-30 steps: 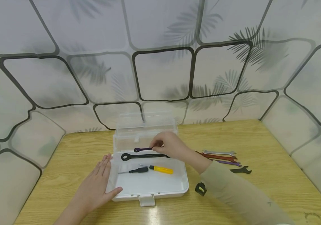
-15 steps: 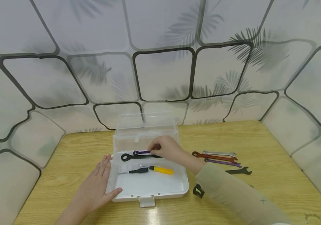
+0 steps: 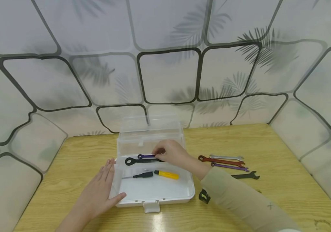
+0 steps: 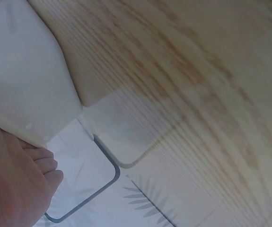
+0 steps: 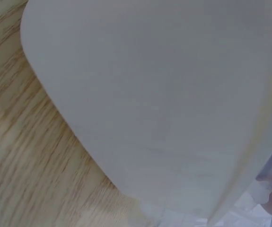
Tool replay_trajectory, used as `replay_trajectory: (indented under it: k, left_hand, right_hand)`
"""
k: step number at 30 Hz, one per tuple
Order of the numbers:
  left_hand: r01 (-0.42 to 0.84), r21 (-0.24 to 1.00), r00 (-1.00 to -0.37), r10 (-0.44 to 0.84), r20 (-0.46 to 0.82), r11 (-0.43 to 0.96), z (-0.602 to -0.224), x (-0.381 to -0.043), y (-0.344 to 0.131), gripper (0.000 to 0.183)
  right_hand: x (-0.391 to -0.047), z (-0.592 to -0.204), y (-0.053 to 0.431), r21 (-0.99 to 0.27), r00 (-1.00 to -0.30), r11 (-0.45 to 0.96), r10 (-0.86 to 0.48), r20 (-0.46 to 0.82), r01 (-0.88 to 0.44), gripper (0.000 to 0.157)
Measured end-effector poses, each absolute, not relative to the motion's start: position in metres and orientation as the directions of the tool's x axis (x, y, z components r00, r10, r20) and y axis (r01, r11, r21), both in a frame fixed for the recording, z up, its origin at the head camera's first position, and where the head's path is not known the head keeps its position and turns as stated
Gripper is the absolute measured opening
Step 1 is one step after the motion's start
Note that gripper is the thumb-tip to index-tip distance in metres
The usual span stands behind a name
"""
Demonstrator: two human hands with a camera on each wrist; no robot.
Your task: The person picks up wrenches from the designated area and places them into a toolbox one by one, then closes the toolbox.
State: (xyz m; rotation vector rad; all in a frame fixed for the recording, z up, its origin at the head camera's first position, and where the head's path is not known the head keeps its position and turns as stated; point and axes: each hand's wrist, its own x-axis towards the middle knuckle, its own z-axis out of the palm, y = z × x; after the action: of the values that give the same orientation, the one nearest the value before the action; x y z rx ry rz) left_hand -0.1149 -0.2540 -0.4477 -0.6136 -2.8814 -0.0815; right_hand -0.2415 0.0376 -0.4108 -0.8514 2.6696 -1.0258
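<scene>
Wall covering (image 3: pixel 168 77): pale, dark-outlined panels and palm fronds, standing behind the toolbox and to both sides. Wooden table (image 3: pixel 78 151): yellow grain, beneath the toolbox. White toolbox (image 3: pixel 145 191): the landmark; clear lid (image 3: pixel 151 129) raised at its rear, latch (image 3: pixel 152 207) hanging at its front. Sleeve (image 3: pixel 241 199): light-coloured, right of the toolbox.

Left hand (image 3: pixel 97 190): laid along the toolbox's left side, fingers straight, gripping nothing, thumb at the front left corner. Right hand (image 3: pixel 171 153): over the toolbox's rear, thumb and fingers pinching a wrench; the right wrist view shows too little of the grip to add more.

Large black wrench (image 3: pixel 143 161): inside the toolbox, toward the rear, partly behind the right hand. Red wrench (image 3: pixel 222 161), second purple wrench (image 3: pixel 230 167), silver wrench (image 3: pixel 226 158), dark wrench (image 3: pixel 244 176): all right of the toolbox. Yellow screwdriver (image 3: pixel 166 175), black screwdriver (image 3: pixel 144 175): mid-toolbox. Black compact object (image 3: pixel 204 196), possibly a tape measure: just right of the toolbox's front corner.

Small purple wrench (image 3: pixel 146 156): at the toolbox's rear, behind the large black wrench, ring end leftward; contact with the floor cannot be told. Judged light, rigid, hardly fragile, its smooth shank perhaps slippery; best pinched mid-shank, leaving the ring end free.
</scene>
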Motion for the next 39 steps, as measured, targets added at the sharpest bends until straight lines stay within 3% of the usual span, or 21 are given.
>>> replay_trajectory:
  k: [39]
  left_hand:
    - [0.400,0.022,-0.901,0.389,0.190,0.916,-0.446,-0.115,-0.253,0.108]
  right_hand:
    - [-0.236,-0.392,0.092,-0.713,-0.807,0.472,-0.545,0.227,-0.519,0.016]
